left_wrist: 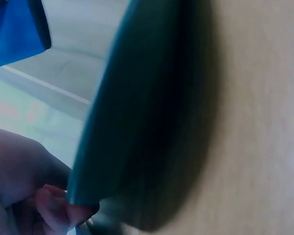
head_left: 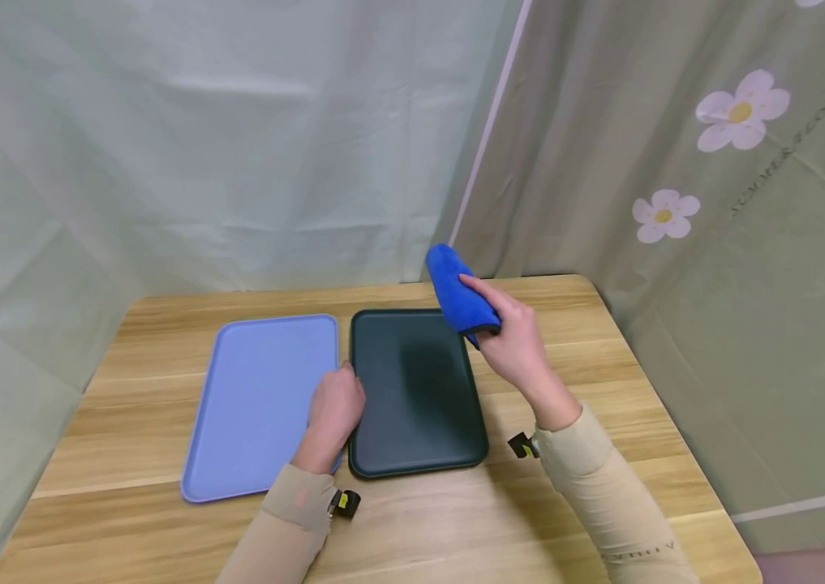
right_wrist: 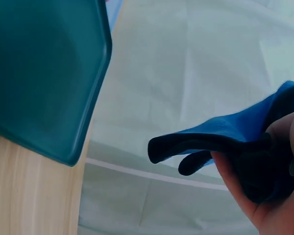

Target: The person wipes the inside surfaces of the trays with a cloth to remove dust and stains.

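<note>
A dark green tray [head_left: 412, 405] lies on the table, and my left hand [head_left: 337, 401] grips its left edge. Seen from the left wrist, the curled fingers [left_wrist: 54, 208] pinch the rim of the tray [left_wrist: 107, 137]. My right hand [head_left: 517, 341] holds a folded blue cloth [head_left: 456, 292] with dark edging, raised over the tray's back right corner. In the right wrist view the cloth [right_wrist: 235, 122] hangs in folds between thumb and fingers, apart from the tray [right_wrist: 44, 73].
A light blue tray [head_left: 259, 405] lies just left of the green one, partly behind my left forearm. Both trays rest on a wooden table [head_left: 120, 422]. Pale curtains [head_left: 273, 162] rise behind the table's back edge and along its sides.
</note>
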{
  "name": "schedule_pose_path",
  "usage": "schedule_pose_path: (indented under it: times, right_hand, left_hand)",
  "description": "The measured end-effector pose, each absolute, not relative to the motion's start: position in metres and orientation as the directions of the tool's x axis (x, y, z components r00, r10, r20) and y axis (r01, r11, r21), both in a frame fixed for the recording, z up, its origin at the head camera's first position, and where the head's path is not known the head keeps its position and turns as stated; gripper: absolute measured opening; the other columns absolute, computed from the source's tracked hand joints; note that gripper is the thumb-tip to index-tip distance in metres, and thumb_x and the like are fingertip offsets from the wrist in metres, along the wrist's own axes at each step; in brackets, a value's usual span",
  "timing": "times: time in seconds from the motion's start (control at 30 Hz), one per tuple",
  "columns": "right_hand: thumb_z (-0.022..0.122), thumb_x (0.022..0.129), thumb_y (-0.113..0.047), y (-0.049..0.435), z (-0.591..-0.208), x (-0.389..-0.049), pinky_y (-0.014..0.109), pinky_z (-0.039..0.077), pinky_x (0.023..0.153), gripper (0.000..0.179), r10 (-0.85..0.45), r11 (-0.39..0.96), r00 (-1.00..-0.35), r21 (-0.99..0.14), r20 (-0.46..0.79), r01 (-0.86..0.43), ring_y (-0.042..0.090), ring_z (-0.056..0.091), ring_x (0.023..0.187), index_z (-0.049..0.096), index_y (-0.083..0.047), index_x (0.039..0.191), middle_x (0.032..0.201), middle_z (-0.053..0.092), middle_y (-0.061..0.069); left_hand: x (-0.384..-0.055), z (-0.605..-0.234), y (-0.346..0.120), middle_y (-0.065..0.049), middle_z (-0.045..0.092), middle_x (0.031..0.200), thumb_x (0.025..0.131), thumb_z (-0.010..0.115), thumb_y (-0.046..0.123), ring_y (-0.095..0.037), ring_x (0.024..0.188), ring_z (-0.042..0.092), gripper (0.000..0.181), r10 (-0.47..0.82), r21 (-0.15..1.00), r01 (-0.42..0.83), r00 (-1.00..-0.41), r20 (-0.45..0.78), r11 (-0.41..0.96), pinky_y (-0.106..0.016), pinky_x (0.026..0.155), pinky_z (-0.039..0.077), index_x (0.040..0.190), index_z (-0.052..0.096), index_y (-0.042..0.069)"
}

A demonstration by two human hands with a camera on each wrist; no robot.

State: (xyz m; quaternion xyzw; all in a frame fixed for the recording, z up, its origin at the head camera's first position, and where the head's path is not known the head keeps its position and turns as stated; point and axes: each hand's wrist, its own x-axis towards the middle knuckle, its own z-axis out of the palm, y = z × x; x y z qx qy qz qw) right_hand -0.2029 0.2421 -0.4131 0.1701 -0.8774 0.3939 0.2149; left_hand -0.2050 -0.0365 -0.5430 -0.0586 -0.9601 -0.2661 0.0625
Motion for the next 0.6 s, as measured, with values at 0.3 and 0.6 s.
schedule_pose_path:
  times: [0.3, 0.6]
  right_hand:
    - [0.066, 0.087, 0.020, 0.273, -0.431, -0.204, 0.065, 0.046, 0.112, 0.077, -0.179, 0.741, -0.905, -0.553, 0.385, -0.382, 0.047, 0.058, 0.135, 0.062, -0.020, 0.152, 0.152, 0.060, 0.019]
    - [0.063, 0.077, 0.025, 0.340, -0.478, -0.175, 0.073, 0.047, 0.105, 0.082, -0.221, 0.899, -0.948, -0.329, 0.230, -0.290, 0.060, 0.049, 0.138, 0.063, -0.013, 0.149, 0.156, 0.051, 0.028]
  left_hand:
    - [-0.202, -0.536, -0.036, -0.036, 0.071, 0.098, 0.099, 0.065, 0.001, -0.050, 0.082, 0.072, 0.038, 0.083, 0.475, 0.125, -0.991, 0.108, 0.871, -0.059, 0.068, 0.060, 0.133, 0.061, -0.017]
    - [-0.199, -0.531, -0.045, -0.024, 0.073, 0.086, 0.107, 0.063, 0.022, -0.039, 0.072, 0.070, 0.046, 0.082, 0.579, 0.135, -0.990, 0.117, 0.804, -0.054, 0.062, 0.057, 0.144, 0.062, -0.005]
